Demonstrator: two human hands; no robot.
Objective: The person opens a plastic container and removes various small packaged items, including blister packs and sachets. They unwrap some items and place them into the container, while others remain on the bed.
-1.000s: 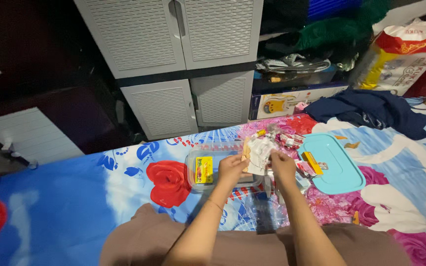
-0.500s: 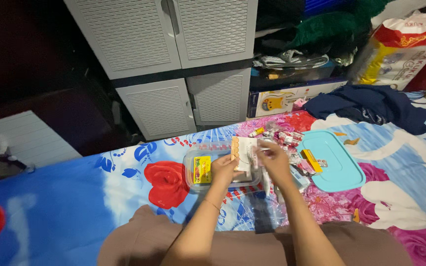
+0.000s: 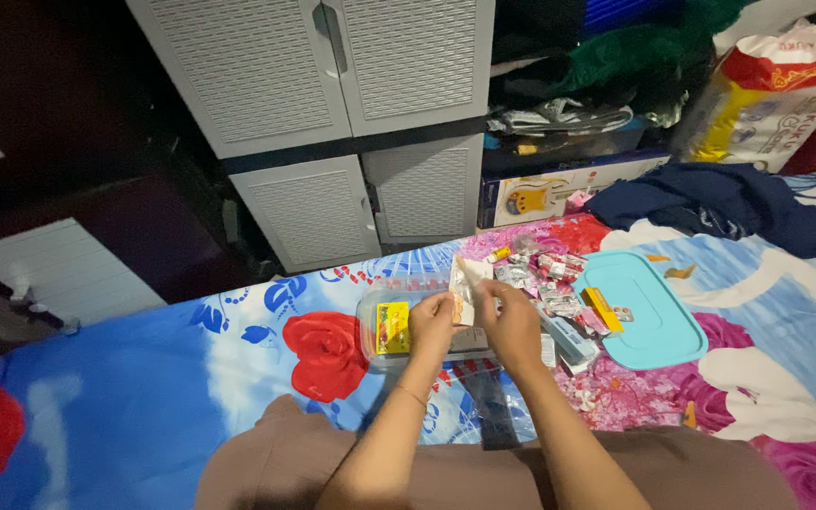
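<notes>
Both my hands hold a small pale paper packet (image 3: 469,280) upright over a clear plastic box (image 3: 370,331) on the flowered bed sheet. My left hand (image 3: 433,323) grips the packet's left side and my right hand (image 3: 512,321) pinches its right side. A yellow packet (image 3: 392,327) lies inside the box, to the left of my hands. Several small sachets and strips (image 3: 552,281) are heaped just right of the box.
A turquoise lid (image 3: 649,312) lies to the right with a yellow strip (image 3: 602,308) on its near edge. Grey cabinets (image 3: 332,113) stand behind the bed. A dark blue cloth (image 3: 710,203), a printed carton (image 3: 559,194) and a large bag (image 3: 772,90) sit at the back right.
The packet has come left from over the heap of sachets to above the clear box, and my right hand has closed in on it beside my left.
</notes>
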